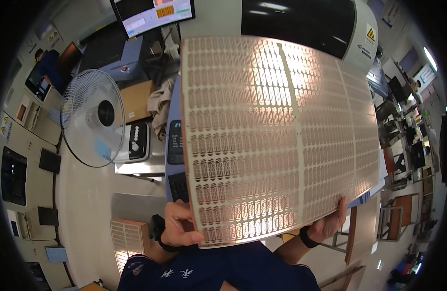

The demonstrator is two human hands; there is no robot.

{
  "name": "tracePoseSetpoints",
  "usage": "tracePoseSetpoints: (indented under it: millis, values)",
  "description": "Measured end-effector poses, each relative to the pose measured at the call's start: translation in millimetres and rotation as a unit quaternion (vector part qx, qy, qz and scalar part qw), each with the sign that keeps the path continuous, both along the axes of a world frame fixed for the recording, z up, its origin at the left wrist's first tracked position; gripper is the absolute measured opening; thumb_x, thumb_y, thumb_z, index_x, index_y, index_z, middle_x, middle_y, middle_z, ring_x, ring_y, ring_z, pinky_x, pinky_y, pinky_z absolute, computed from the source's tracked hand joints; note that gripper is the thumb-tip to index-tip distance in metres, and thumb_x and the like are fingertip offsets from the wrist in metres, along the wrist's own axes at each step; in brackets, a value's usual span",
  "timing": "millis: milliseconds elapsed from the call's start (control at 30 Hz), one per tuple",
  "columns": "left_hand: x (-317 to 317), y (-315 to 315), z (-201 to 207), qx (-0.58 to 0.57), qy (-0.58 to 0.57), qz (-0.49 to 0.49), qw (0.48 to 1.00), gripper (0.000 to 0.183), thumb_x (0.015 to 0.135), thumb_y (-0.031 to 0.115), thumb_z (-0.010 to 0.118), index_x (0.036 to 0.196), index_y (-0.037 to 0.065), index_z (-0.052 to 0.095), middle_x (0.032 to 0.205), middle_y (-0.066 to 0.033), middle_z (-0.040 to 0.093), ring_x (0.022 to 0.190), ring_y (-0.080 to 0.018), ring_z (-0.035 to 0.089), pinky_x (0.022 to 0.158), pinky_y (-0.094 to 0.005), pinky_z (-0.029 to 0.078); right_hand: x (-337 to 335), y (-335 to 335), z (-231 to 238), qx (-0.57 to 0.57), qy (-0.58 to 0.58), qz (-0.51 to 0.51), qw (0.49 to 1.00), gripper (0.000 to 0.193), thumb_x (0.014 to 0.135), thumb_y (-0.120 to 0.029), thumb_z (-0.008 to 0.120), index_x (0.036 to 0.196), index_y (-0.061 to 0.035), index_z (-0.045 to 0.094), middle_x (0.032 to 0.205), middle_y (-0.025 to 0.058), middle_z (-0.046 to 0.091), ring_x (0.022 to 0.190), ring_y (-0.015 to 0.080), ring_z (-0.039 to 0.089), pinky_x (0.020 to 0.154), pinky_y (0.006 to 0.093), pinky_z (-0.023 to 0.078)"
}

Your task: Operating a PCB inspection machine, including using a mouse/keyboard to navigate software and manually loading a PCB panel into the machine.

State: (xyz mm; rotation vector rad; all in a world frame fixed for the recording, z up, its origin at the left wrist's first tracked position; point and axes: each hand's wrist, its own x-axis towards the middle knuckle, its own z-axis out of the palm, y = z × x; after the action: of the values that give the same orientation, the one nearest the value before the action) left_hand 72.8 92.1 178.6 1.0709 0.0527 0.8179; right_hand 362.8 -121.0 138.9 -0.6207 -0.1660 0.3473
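A large copper-coloured circuit board panel, patterned with rows of small repeated traces, is held up in front of me and fills the middle of the head view. My left hand grips its lower left corner, the thumb lying on the front face and the fingers behind the edge. At the lower right edge, my right hand holds the panel, its fingers partly hidden behind it. Bright reflections lie across the upper middle and the bottom of the panel. Both wrists wear black bands.
A fan stands at the left beside a cardboard box and a crumpled cloth. Behind the panel are a monitor, a keyboard and a machine with a dark window. More patterned panels are stacked low at left.
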Motion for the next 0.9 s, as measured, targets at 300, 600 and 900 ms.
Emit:
tracePoseSetpoints:
  millis: [300, 600, 900]
  values:
    - [-4, -14, 10, -0.007, 0.003, 0.018, 1.0, 0.022, 0.077, 0.007, 0.075, 0.08, -0.014, 0.071, 0.07, -0.0179, 0.072, 0.07, -0.0219, 0.071, 0.073, -0.0328, 0.056, -4, -6, 11, 0.015, 0.029, 0.043, 0.999, 0.064, 0.098, -0.03, 0.051, 0.149, 0.0009, 0.028, 0.143, 0.0293, 0.044, 0.123, 0.0424, 0.055, 0.1, 0.0616, 0.049]
    - [-7, -20, 11, 0.002, -0.005, 0.027, 1.0, 0.023, 0.076, 0.007, 0.075, 0.079, -0.015, 0.07, 0.068, -0.0185, 0.071, 0.069, -0.0219, 0.071, 0.073, -0.033, 0.055, -6, 2, 14, 0.001, 0.043, 0.058, 0.997, 0.062, 0.098, -0.03, 0.05, 0.147, 0.0015, 0.029, 0.137, 0.0341, 0.047, 0.108, 0.0443, 0.064, 0.082, 0.0567, 0.061]
    - [-8, -21, 13, 0.035, 0.005, 0.032, 0.999, 0.024, 0.077, 0.007, 0.075, 0.083, -0.016, 0.07, 0.075, -0.0216, 0.072, 0.072, -0.0234, 0.072, 0.076, -0.033, 0.055, -7, 11, 18, -0.019, 0.04, 0.072, 0.996, 0.056, 0.097, -0.028, 0.052, 0.142, 0.0026, 0.037, 0.129, 0.0304, 0.056, 0.1, 0.0391, 0.069, 0.077, 0.0518, 0.063]
